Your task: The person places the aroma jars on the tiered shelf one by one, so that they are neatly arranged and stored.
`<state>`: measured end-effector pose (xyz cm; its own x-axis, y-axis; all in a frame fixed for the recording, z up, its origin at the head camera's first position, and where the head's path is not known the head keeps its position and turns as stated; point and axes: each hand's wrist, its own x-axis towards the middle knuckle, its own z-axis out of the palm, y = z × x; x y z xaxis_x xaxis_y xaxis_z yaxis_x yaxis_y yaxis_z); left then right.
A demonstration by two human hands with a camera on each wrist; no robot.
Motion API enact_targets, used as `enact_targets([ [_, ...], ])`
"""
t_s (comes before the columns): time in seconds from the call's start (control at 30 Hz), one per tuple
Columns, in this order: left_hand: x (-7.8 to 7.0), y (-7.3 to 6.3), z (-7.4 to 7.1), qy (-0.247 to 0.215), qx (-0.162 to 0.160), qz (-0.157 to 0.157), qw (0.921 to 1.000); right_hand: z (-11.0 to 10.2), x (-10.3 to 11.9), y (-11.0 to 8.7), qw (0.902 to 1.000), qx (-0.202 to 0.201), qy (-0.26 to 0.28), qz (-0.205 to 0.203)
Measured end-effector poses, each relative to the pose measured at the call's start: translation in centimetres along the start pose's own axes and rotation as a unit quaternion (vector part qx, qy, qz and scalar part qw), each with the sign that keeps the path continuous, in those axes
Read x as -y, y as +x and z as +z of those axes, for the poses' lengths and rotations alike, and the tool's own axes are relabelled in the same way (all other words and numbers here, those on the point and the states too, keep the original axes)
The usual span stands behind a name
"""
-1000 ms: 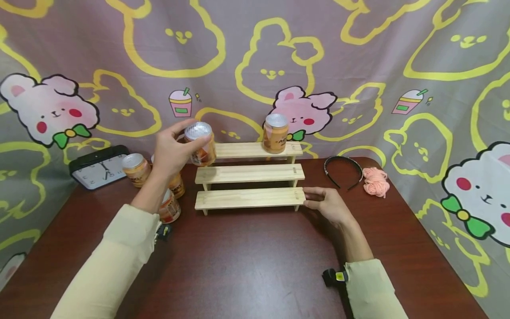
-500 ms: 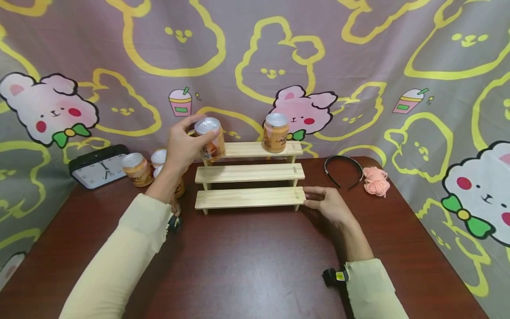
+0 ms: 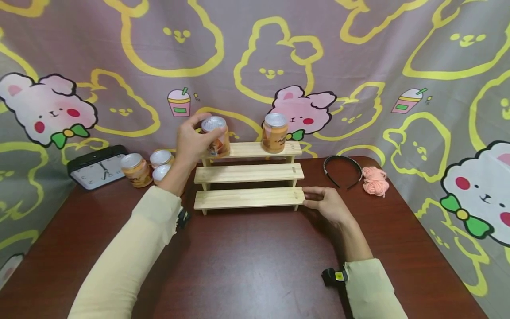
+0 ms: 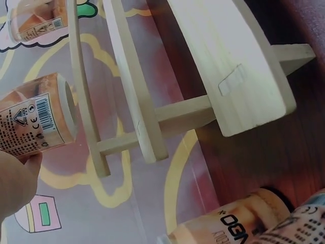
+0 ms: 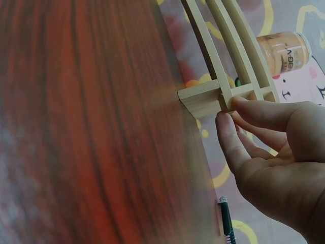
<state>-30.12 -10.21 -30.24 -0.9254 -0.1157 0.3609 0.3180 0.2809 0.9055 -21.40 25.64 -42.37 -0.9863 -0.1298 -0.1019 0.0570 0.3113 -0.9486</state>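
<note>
Nearest, at the right end of the rack [image 3: 247,173]: right hand [image 3: 328,206], pinching the corner of the bottom shelf [image 3: 247,198] between thumb and fingertips. Could skew or tilt the rack if pressed unevenly, perhaps shaking loose anything higher up.

Left of the rack, on the tabletop [image 3: 247,257]: spare cans [image 3: 137,170], partly hidden behind the left sleeve [image 3: 131,248], so hard to count. Could be knocked over by a forearm lowered carelessly.

Right of the rack: headband [image 3: 343,157] and yarn [image 3: 375,181], both well apart from it and at little risk.

Farther, at the left end of the rack's top shelf [image 3: 245,149]: left hand [image 3: 195,139], gripping a can [image 3: 218,146], roughly upright. Cannot tell whether touching the wood. Could tumble down the rack if let go early or set overhanging the narrow board.

At the rack's top right: second can [image 3: 275,135], upright. Could topple if jolted.
</note>
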Motion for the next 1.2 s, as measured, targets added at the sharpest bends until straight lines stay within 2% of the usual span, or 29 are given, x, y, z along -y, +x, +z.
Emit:
enact_targets([
  [0.23, 0.4, 0.9, 1.1, 0.021, -0.002, 0.008, 0.9997, -0.1, 0.0, -0.1, 1.0000, -0.002, -0.003, 0.002],
  [0.5, 0.4, 1.4, 1.8, 0.037, 0.006, 0.001, 0.9993, -0.1, 0.1, 0.0, 1.0000, 0.000, 0.005, 0.004],
  [0.93, 0.6, 1.8, 2.6, 0.027, 0.004, -0.008, 0.9996, 0.0, 0.1, 0.0, 1.0000, 0.005, 0.008, -0.001],
  [1.2, 0.8, 2.1, 2.7, -0.010, 0.014, -0.011, 0.9998, 0.0, 0.0, 0.1, 1.0000, 0.002, 0.006, -0.001],
])
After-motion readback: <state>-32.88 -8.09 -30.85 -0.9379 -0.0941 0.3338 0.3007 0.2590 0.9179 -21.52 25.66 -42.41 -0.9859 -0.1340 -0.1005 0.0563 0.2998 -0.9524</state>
